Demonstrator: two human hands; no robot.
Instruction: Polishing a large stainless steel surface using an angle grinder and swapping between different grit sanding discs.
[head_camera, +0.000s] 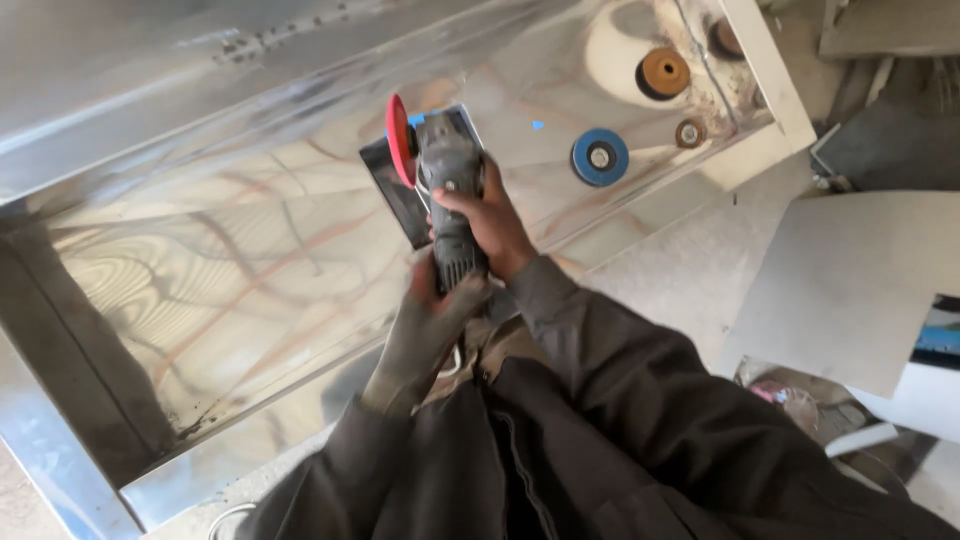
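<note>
Biggest worry here is kickback, I think: the angle grinder (447, 190) is held above the shiny steel tray (200, 290) with its red disc (400, 140) standing on edge, so if that edge catches the small dark plate (395, 195) just under it, the tool could jerk sideways or toward the person. The plate looks loose to me, so it might skate off too. The disc sits close to the fingers, and I can't see a guard from this angle. The right hand (495, 225) has its fingers curled tight around the body just behind the head, and the left hand (430, 325) cups the tail end from below, fingers closed up around it, though I can't tell exactly how they're pressed. The grinder sits about mid-scene, over the near side of the tray. Its long axis runs near to far, head pointing away from the person, disc face turned to the left. The spare blue disc (600, 157) and orange disc (664, 72) lie well apart on the far right.
</note>
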